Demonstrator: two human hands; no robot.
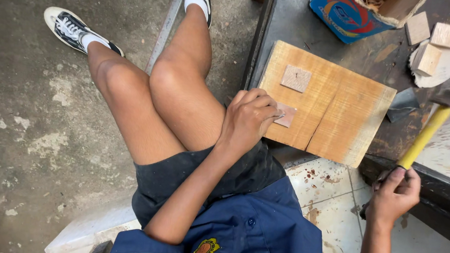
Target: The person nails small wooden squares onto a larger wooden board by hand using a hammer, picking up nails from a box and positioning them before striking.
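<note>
Head view — left hand point(248, 120) pinching small wood square point(286, 115) flat on board point(340, 112), steadying it; right hand point(393, 193) closed around raised yellow-handled hammer point(425, 133).

Left hand point(248, 120): pinching a small wooden square point(285, 115) on the wooden block point(334, 114).
Right hand point(394, 193): gripping yellow-handled hammer point(425, 133), raised.
Second square point(296, 78): lying flat on block.
Blue box point(343, 12): beyond block.
</note>
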